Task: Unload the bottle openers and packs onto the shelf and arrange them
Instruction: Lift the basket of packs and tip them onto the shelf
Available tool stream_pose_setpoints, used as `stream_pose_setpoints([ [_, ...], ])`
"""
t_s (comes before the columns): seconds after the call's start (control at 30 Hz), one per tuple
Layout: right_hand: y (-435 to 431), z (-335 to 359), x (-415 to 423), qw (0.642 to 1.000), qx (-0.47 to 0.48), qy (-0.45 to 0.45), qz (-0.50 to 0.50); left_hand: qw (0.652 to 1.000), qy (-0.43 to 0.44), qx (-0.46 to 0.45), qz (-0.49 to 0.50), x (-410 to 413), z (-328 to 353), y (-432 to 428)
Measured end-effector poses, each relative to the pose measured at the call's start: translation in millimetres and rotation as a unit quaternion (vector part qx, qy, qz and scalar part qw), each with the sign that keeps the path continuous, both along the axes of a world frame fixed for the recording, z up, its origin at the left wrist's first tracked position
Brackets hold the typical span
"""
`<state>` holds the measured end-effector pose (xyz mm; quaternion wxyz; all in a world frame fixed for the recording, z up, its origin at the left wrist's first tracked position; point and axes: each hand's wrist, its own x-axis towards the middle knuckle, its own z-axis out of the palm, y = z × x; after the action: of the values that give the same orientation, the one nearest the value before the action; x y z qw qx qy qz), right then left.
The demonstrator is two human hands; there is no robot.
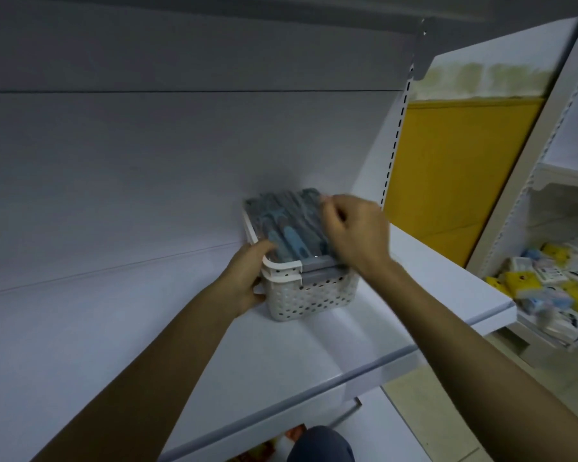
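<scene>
A white perforated basket stands on the white shelf, close to the back panel. A stack of flat grey packs with blue-handled bottle openers fills it to above the rim. My left hand grips the basket's near left corner, thumb over the rim. My right hand comes over the right side of the stack, fingers curled on the far right edge of the top pack. The hand is blurred, so the exact grip is unclear.
The shelf's front edge runs diagonally at lower right. A slotted upright stands behind the basket, with a yellow panel beyond. A neighbouring shelf unit holds several small yellow and blue packets.
</scene>
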<state>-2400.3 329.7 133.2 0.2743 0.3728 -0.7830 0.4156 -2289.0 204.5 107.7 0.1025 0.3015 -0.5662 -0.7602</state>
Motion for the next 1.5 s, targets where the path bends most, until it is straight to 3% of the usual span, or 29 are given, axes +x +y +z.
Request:
stream_pose_setpoints([
  [0.07, 13.3, -6.9, -31.9, 0.989, -0.091, -0.117, -0.017, 1.0, -0.003, -0.003, 0.018, -3.9, 1.1, 1.9],
  [0.13, 25.5, -23.3, -58.8, 0.974, -0.109, -0.188, -0.062, 0.999, 0.007, -0.01, 0.03, -7.4, 2.1, 2.8],
  [0.27, 41.0, -62.8, -90.0, 0.938, 0.141, -0.253, -0.188, 0.999, 0.011, -0.021, 0.038, -12.4, 1.8, 2.2],
  [0.4, 35.5, -84.6, -93.0, 0.93, 0.219, -0.231, -0.182, 0.999, 0.007, -0.025, 0.043, -12.9, 0.9, 1.2],
  [0.57, 35.4, -72.1, -99.6, 0.942, 0.134, -0.239, -0.193, 0.999, 0.013, -0.023, 0.043, -13.8, 1.0, 2.1],
  [0.77, 33.8, -84.2, -80.6, 0.921, 0.265, -0.204, -0.199, 0.999, 0.001, -0.026, 0.044, -13.8, 2.0, 3.3],
  [0.83, 31.2, -76.0, -77.3, 0.93, 0.231, -0.207, -0.198, 0.999, -0.003, -0.029, 0.041, -13.6, 1.5, 2.2],
  [0.97, 29.1, -23.9, -72.8, 0.943, -0.048, -0.318, -0.089, 0.999, -0.004, -0.028, 0.041, -14.9, 0.7, 1.5],
  [1.03, 27.1, 14.4, -64.1, 0.95, -0.09, -0.296, -0.042, 0.999, 0.003, -0.019, 0.039, -15.3, 0.4, 2.0],
  [1.1, 19.5, 44.9, -46.1, 0.976, -0.067, -0.205, -0.026, 0.999, 0.01, -0.013, 0.041, -14.3, 1.5, 3.3],
  [1.2, -0.2, 52.0, -5.8, 0.992, 0.119, -0.028, -0.029, 0.999, 0.01, -0.037, 0.038, -12.9, 1.7, 2.0],
  [1.27, -16.6, 35.6, 17.8, 0.96, 0.277, 0.025, -0.038, 0.998, 0.007, -0.056, 0.038, -11.6, -1.7, -0.3],
  [1.33, -25.2, 25.2, 29.0, 0.938, 0.341, 0.045, -0.039, 0.997, 0.009, -0.065, 0.041, -9.9, -3.9, -1.4],
  [1.4, -18.6, 25.0, 28.2, 0.954, 0.296, 0.035, -0.038, 0.997, 0.015, -0.066, 0.037, -8.8, -5.7, -2.7],
  [1.5, 7.4, 11.1, 26.4, 0.996, 0.045, 0.03, -0.065, 0.998, 0.032, -0.049, 0.03, -5.2, -8.8, -8.2],
])
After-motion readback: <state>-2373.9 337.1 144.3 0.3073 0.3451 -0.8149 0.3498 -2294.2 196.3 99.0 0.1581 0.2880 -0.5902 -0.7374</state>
